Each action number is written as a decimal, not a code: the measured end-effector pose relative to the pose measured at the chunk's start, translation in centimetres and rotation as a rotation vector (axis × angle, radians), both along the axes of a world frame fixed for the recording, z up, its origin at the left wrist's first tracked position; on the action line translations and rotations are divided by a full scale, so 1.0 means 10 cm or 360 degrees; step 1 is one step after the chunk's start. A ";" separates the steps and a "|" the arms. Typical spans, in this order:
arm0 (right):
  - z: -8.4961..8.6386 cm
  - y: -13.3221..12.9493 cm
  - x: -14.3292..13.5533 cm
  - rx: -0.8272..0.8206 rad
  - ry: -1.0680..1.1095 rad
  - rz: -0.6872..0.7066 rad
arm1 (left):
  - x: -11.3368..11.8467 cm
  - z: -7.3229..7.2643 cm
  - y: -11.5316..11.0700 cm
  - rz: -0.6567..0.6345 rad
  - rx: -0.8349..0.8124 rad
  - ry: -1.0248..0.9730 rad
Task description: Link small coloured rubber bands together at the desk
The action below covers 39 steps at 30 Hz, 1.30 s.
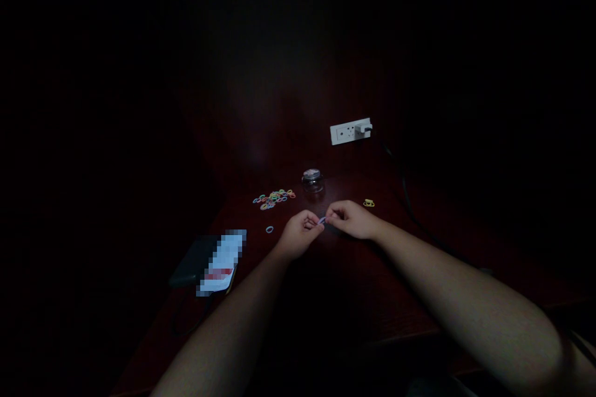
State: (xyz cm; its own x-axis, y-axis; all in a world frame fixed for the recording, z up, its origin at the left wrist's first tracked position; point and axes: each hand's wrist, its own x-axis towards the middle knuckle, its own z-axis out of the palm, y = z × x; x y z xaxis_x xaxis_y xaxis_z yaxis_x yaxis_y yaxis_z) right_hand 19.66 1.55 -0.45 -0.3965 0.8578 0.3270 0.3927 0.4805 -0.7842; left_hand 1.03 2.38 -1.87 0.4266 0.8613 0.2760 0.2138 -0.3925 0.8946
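Observation:
Between my two hands a small purple hair tie (322,220) is pinched, one side in each. My left hand (300,234) has its thumb and fingers closed on the left end, and my right hand (350,219) grips the other end. A loose pile of colourful hair ties (274,198) lies on the table beyond my left hand. One light blue hair tie (269,229) rests apart, left of that hand. Several yellow hair ties (369,203) sit beyond my right hand. Behind both hands stands a clear lidded jar (312,182).
At the left of the dark red table (354,298) lie a dark flat box-like thing (193,260) and a phone-like thing with a blurred surface (222,263), a cable beside them. A white wall socket (350,131) holds a plug; its black cable (406,189) runs down at the right.

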 end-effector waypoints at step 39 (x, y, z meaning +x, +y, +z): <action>0.02 0.02 0.01 -0.0029 0.0036 -0.0023 | 0.02 0.00 -0.03 -0.0125 -0.0222 -0.0138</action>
